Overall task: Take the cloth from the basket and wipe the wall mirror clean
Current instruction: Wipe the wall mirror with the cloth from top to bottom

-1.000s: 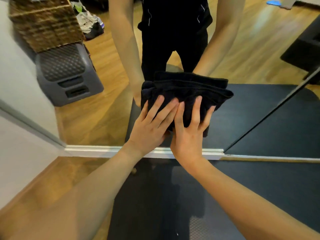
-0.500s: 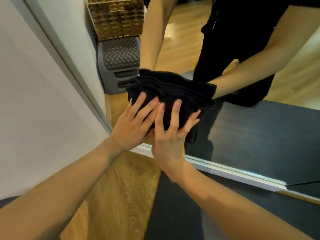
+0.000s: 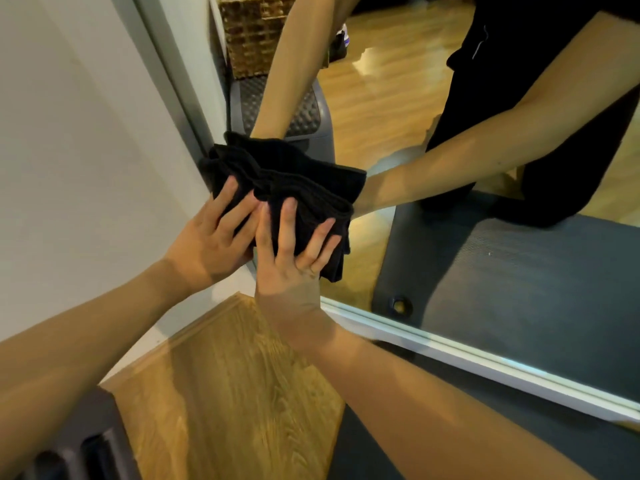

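A folded black cloth (image 3: 294, 188) is pressed flat against the wall mirror (image 3: 388, 109), low down near the mirror's left frame edge. My left hand (image 3: 211, 237) lies on the cloth's left part with fingers spread. Beside it, my right hand (image 3: 291, 251) presses the cloth's lower right part, fingers splayed. The woven basket (image 3: 252, 32) appears only as a reflection in the mirror's upper left. The mirror also reflects my arms and dark clothing.
A white wall (image 3: 69, 133) runs along the left of the mirror's grey frame (image 3: 166, 74). A grey step stool (image 3: 315, 119) is reflected under the basket. Wood floor (image 3: 228, 393) lies below, a dark mat (image 3: 519, 427) to the right, and a grey object (image 3: 79, 448) at bottom left.
Both hands have slid the cloth leftwards across the mirror, from its lower middle to the left frame edge. The view has swung left with them.
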Action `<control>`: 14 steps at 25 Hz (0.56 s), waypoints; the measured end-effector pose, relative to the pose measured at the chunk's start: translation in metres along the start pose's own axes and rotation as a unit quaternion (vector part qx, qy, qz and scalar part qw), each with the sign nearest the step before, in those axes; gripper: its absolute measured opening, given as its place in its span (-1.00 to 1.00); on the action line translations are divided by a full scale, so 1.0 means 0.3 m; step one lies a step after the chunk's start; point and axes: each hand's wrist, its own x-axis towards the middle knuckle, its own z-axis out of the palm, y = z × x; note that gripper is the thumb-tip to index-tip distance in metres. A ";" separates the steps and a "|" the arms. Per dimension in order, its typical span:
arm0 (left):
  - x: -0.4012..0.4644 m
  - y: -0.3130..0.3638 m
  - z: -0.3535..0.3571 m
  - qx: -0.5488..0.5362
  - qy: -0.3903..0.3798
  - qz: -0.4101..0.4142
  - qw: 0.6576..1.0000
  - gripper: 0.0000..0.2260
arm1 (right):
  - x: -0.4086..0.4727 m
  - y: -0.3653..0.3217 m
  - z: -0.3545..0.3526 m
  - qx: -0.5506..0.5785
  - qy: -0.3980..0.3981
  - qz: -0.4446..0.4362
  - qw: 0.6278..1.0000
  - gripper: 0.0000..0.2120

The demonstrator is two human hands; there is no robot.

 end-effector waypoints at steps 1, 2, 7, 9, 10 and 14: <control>-0.003 0.010 0.008 0.019 0.007 0.000 1.000 -0.53 | -0.003 0.004 0.003 0.005 0.001 0.003 1.000 -0.42; -0.007 0.026 0.015 0.037 0.015 -0.002 0.999 -0.55 | -0.009 0.010 0.002 0.007 -0.001 0.001 1.000 -0.42; -0.069 0.105 0.052 0.102 0.007 0.024 0.994 -0.59 | -0.116 0.076 0.006 -0.001 -0.057 -0.051 0.997 -0.44; -0.109 0.140 0.056 0.108 -0.035 0.046 0.993 -0.63 | -0.164 0.097 0.010 -0.007 -0.081 -0.054 0.995 -0.49; -0.127 0.160 0.055 0.106 -0.055 0.053 0.991 -0.63 | -0.187 0.106 0.011 -0.007 -0.097 -0.055 0.994 -0.52; -0.161 0.239 0.055 0.115 -0.097 0.044 0.988 -0.57 | -0.264 0.160 0.002 -0.015 -0.168 -0.071 0.983 -0.47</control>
